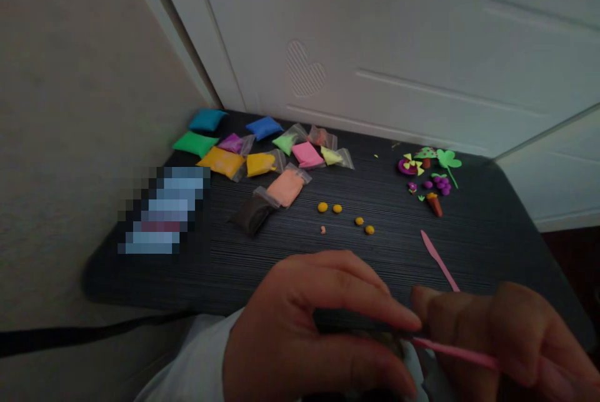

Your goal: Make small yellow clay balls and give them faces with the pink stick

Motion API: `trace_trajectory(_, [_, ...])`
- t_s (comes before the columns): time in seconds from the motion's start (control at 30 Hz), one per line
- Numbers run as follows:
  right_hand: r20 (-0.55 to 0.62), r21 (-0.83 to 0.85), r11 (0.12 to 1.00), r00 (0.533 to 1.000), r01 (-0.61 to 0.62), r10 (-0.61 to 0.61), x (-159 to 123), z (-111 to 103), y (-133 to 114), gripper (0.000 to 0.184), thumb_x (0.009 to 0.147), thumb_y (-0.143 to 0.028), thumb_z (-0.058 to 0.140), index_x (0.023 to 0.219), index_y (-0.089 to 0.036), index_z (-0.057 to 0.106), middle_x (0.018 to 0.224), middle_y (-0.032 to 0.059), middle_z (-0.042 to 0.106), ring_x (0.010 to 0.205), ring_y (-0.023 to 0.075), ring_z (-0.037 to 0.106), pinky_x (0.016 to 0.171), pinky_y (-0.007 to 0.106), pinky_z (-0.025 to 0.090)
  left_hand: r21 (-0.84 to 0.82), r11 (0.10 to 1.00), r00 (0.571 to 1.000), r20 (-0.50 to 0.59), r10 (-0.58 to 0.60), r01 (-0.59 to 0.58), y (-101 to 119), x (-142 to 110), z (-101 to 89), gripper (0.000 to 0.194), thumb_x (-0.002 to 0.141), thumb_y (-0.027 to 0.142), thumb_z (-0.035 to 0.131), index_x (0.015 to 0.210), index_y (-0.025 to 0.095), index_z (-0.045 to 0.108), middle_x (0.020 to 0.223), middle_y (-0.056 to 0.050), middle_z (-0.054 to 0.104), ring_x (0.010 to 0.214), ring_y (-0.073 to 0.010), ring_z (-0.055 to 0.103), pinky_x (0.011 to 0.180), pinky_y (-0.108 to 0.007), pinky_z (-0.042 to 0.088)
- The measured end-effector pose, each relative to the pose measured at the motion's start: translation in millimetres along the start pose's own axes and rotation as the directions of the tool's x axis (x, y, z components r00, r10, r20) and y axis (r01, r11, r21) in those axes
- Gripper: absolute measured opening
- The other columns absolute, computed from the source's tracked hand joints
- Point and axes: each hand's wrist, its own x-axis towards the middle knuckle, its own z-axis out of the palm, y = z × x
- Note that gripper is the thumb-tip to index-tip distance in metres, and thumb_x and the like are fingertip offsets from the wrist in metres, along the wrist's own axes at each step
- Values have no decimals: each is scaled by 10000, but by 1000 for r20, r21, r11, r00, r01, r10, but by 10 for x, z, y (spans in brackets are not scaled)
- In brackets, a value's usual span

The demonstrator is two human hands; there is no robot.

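By the near edge of the tabletop [201, 286], your right hand [510, 333] pinches a pink tool [459, 352] beside your left hand [300, 327], its fingers curved, grip unclear.

Wall [70, 114] at 9 o'clock: plain, grey-beige. White panelling [398, 33] at 12 o'clock: raised bars, ribbed heart relief [304, 69]. Bench [225, 280], centre: black, fine-grained top, rounded corners. Floor [576, 264] at 3 o'clock: dark, reddish. Lighting dim.

Dark ridged table [300, 264] with clay packets [285, 185], yellow balls [323, 207], pink knife-shaped tool [439, 259], small colorful clay figures [435, 204].
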Motion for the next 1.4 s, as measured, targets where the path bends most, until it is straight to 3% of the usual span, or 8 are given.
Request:
trace_trajectory(0.3, [-113, 5, 984, 978, -176, 176, -79, 31, 21, 257, 794, -512, 448, 692, -310, 570, 477, -31, 600, 394, 160, 513, 494, 335, 422, -11, 999, 995, 90, -46, 47, -98, 50, -45, 287, 617, 39, 708, 828, 234, 706, 672, -21, 654, 652, -134, 598, 628, -263, 495])
trace_trajectory(0.53, [-134, -31, 990, 982, -140, 135, -106, -25, 85, 160, 829, -377, 465, 735, -267, 532, 486, -38, 601, 437, 145, 509, 515, 324, 415, -14, 995, 994, 46, -102, 103, -218, 81, -48, 216, 621, 30, 699, 747, 205, 680, 666, -10, 645, 668, -131, 591, 647, -268, 481])
trace_trajectory(0.73, [-153, -87, 984, 978, -154, 139, -61, -132, 106, 73, 803, -303, 457, 749, -266, 489, 495, -17, 570, 477, 150, 466, 530, 328, 387, -77, 963, 965, -26, -261, 258, -438, 60, -125, 41, 713, 166, 648, 728, 196, 671, 655, -32, 643, 655, -153, 565, 617, -302, 452])
trace_trajectory(0.8, [-316, -75, 991, 945, -113, 83, -31, -251, 181, 61, 795, -258, 452, 749, -263, 493, 464, -25, 525, 477, 153, 453, 523, 326, 381, -134, 961, 966, -70, -251, 240, -527, 38, -195, 21, 726, 207, 639, 732, 200, 657, 617, -17, 608, 627, -143, 538, 589, -293, 430])
trace_trajectory(0.97, [-491, -174, 980, 871, -100, 2, 4, -563, 526, 93, 792, -218, 452, 786, -240, 542, 517, -25, 562, 525, 157, 494, 601, 346, 404, -266, 959, 969, -198, -151, 95, -711, 8, -337, 88, 707, 254, 659, 682, 189, 605, 567, 22, 527, 586, -109, 488, 555, -255, 397])
trace_trajectory(1.1, [-616, -473, 863, 768, -181, -177, -8, -584, 724, 95, 789, -246, 508, 739, -216, 582, 572, -19, 576, 551, 151, 523, 612, 333, 389, -325, 917, 957, -96, -273, 229, -799, -13, -300, 31, 694, 199, 668, 690, 191, 639, 567, 13, 567, 583, -111, 505, 555, -259, 396])
trace_trajectory(1.23, [-521, -677, 687, 832, -265, -193, -21, -550, 731, 203, 846, -281, 437, 758, -208, 605, 661, 2, 603, 656, 154, 549, 695, 338, 404, -337, 851, 911, 59, -408, 403, -821, -16, -205, 106, 724, 124, 627, 757, 207, 685, 629, -18, 635, 645, -134, 562, 607, -288, 427])
trace_trajectory(1.4, [-422, -708, 669, 895, -226, -144, -53, -610, 717, 271, 873, -313, 372, 893, -209, 622, 821, 30, 638, 810, 182, 570, 942, 427, 345, -455, 817, 927, 58, -370, 354, -843, 31, -150, 150, 673, 77, 661, 738, 211, 678, 619, -3, 639, 622, -114, 556, 589, -258, 430])
